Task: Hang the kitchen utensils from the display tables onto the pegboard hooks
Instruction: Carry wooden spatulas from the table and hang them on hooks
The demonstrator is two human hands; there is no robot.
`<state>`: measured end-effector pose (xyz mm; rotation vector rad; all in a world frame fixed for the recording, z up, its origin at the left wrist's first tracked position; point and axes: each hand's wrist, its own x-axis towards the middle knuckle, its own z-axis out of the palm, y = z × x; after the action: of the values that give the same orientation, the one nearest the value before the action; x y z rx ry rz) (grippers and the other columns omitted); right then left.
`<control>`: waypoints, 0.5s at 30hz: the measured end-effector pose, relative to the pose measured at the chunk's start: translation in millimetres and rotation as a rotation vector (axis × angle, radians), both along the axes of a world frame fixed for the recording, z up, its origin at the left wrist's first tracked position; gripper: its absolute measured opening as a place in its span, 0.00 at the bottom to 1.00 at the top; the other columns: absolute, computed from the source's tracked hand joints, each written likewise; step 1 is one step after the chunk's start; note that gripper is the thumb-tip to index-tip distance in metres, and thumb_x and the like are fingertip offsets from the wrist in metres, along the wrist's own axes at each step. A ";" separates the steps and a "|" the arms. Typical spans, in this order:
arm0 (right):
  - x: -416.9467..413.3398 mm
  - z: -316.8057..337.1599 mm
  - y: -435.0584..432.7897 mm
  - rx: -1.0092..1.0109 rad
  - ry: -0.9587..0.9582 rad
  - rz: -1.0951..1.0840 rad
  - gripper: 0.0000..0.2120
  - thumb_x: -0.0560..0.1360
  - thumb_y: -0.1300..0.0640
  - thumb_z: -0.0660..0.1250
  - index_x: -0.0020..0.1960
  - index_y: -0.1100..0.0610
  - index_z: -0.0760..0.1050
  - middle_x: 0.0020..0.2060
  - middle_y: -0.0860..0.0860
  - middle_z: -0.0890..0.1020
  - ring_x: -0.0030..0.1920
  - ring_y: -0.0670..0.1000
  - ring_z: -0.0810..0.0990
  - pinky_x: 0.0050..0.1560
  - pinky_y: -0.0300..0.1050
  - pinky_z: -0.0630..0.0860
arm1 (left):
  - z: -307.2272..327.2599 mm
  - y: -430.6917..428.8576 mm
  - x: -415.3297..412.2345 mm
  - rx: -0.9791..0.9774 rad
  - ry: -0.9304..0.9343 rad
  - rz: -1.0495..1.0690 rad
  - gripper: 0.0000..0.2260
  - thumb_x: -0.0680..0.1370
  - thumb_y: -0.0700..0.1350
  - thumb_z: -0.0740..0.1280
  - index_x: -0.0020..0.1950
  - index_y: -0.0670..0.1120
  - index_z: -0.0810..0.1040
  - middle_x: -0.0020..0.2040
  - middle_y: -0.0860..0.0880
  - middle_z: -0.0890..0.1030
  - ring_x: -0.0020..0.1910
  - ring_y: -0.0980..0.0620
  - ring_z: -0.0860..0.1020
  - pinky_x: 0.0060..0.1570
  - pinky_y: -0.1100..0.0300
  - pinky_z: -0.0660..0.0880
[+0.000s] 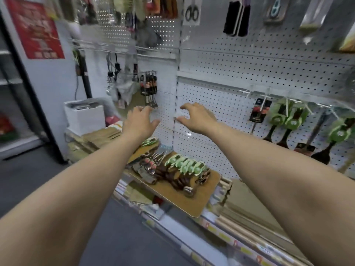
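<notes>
Currently you are reaching both arms up over the display table (208, 198), and neither hand is carrying anything. Your left hand (141, 121) is hovering above the table's far left corner with its fingers spread and loosely bent. Your right hand (196, 118) is hanging above the table's back edge, thumb and fingers apart in a wide, half-curled claw close to the pegboard (221, 100). Whether its fingertips are touching the board or a small white fitting there is too blurred to tell. The utensils that need hanging are lying in a pile (171, 169) on the table, directly below your hands: dark handles, some with green cards, some with red and black cards. Above and to the right of the table, green-carded utensils (288, 120) are hanging from the hooks (249, 92). Above its left end a bunch of dark packs (148, 85) is hanging too. Judging by this, you are between hangings rather than in the middle of one. The next move is calling for you to drop a hand to the pile, pinch one card by its top and lift it free of its neighbours. Then you will be threading its hole onto a hook above the table.
</notes>
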<state>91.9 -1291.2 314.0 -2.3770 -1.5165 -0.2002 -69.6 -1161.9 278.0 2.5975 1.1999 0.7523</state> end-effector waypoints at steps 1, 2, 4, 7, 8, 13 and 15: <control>-1.7 -2.0 19.5 -0.008 -0.003 0.013 0.27 0.80 0.39 0.63 0.75 0.49 0.67 0.73 0.54 0.71 0.72 0.57 0.69 0.65 0.55 0.71 | -2.0 16.2 -2.9 -0.006 0.002 0.011 0.26 0.78 0.60 0.64 0.73 0.51 0.68 0.71 0.40 0.71 0.68 0.37 0.70 0.63 0.41 0.72; -2.9 -4.1 39.7 -0.013 -0.005 0.026 0.27 0.80 0.40 0.63 0.75 0.49 0.67 0.73 0.54 0.71 0.71 0.57 0.70 0.65 0.55 0.71 | -3.9 33.3 -4.8 -0.013 0.006 0.023 0.26 0.78 0.60 0.64 0.73 0.51 0.68 0.71 0.41 0.71 0.68 0.37 0.70 0.63 0.41 0.72; -3.4 -8.3 82.1 -0.006 0.005 0.051 0.27 0.80 0.40 0.64 0.75 0.50 0.67 0.72 0.53 0.72 0.71 0.56 0.71 0.64 0.53 0.71 | -5.9 70.1 -7.0 -0.020 0.017 0.049 0.26 0.78 0.60 0.64 0.73 0.52 0.68 0.71 0.41 0.70 0.68 0.38 0.70 0.63 0.40 0.72; 0.2 -11.3 149.4 -0.005 0.036 0.078 0.28 0.79 0.41 0.66 0.75 0.50 0.67 0.72 0.52 0.72 0.71 0.56 0.70 0.64 0.52 0.71 | -6.0 130.6 -8.9 -0.029 0.035 0.065 0.25 0.78 0.60 0.64 0.73 0.53 0.67 0.73 0.42 0.68 0.68 0.37 0.71 0.62 0.39 0.73; 2.8 -12.3 171.7 -0.006 0.051 0.084 0.28 0.79 0.41 0.66 0.75 0.50 0.67 0.72 0.52 0.72 0.71 0.55 0.70 0.64 0.52 0.71 | -6.3 151.5 -9.3 -0.031 0.047 0.068 0.25 0.78 0.59 0.64 0.73 0.53 0.67 0.72 0.42 0.69 0.67 0.37 0.71 0.61 0.39 0.74; 19.6 -13.1 278.6 -0.035 0.099 0.107 0.30 0.77 0.41 0.69 0.74 0.50 0.68 0.69 0.52 0.75 0.67 0.55 0.75 0.62 0.51 0.74 | -4.7 255.5 -9.3 -0.066 0.075 0.117 0.26 0.78 0.61 0.62 0.74 0.55 0.66 0.67 0.42 0.74 0.64 0.38 0.73 0.58 0.41 0.75; 24.2 -18.2 316.5 -0.041 0.108 0.102 0.30 0.76 0.41 0.69 0.74 0.50 0.69 0.69 0.51 0.76 0.66 0.56 0.75 0.61 0.51 0.75 | -9.6 292.5 -9.3 -0.080 0.065 0.135 0.25 0.77 0.63 0.62 0.71 0.54 0.69 0.64 0.43 0.75 0.63 0.39 0.73 0.57 0.42 0.75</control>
<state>116.0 -974.7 295.9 -2.2933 -1.6001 -0.0171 -78.8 -869.3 268.4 2.5145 1.4061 0.6334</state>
